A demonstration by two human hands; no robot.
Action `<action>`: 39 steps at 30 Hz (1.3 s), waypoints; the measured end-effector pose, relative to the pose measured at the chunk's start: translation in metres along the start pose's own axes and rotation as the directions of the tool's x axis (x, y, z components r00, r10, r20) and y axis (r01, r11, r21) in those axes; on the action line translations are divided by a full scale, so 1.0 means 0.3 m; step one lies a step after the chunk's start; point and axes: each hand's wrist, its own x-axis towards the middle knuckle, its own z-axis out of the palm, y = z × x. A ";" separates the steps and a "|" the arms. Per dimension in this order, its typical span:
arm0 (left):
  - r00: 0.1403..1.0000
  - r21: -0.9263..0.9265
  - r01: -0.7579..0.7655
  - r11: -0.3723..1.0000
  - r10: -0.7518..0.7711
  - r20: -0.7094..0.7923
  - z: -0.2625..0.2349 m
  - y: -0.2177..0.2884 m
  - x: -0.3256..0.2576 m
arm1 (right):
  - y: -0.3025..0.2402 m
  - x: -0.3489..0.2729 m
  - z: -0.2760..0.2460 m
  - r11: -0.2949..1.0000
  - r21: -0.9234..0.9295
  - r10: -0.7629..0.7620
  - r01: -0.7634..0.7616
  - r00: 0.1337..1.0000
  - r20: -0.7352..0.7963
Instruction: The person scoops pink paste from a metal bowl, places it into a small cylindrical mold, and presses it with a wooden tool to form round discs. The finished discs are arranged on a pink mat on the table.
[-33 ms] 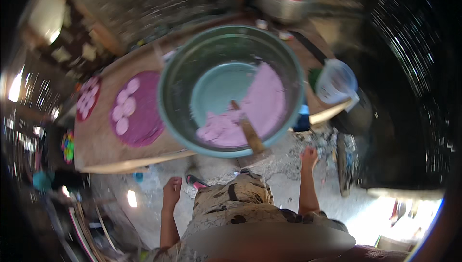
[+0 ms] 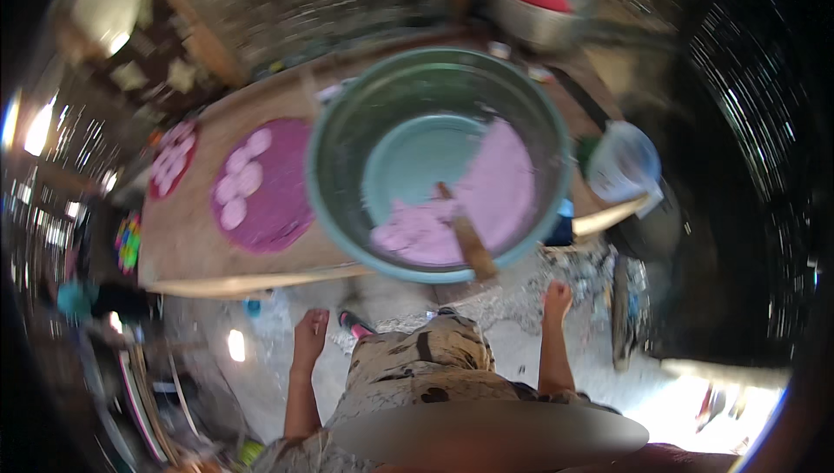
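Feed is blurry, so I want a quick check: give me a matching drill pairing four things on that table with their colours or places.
Things:
1 big basin
2 batter
3 wooden stick
4 round tray

Descriptions:
A pale pink, lying inside the basin
B purple, bearing pale round pieces
C grey-green, on the table
D brown, leaning over the basin's near rim

Pairs: 1-C, 2-A, 3-D, 4-B

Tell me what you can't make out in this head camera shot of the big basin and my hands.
- Left hand and right hand: small and blurred in the head view, so finger positions are unclear; neither touches anything.
- Wooden handle: its lower end is buried in the pink batter.
- Metal bowl with a red thing: blurred near the top edge.
- Pale discs on the purple tray: too smeared to identify.
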 end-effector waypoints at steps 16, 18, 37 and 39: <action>0.856 0.376 -0.419 0.826 0.498 -0.141 -0.628 -0.264 0.520 | -0.578 -0.992 0.930 0.978 -0.154 0.168 0.143 -0.099 0.981; 0.872 0.347 -0.487 0.802 0.471 0.135 -0.598 -0.226 0.540 | -0.604 -1.036 1.078 0.983 -0.076 0.088 0.167 -0.065 0.994; 0.683 0.255 -0.728 0.636 0.647 0.339 -1.103 -0.598 0.922 | -0.752 -1.286 1.850 0.832 -0.051 -0.317 0.553 0.548 0.774; 0.753 0.292 -0.655 0.697 0.635 0.172 -1.182 -0.652 0.957 | -0.754 -1.287 1.986 0.688 0.008 -0.515 0.725 0.480 0.710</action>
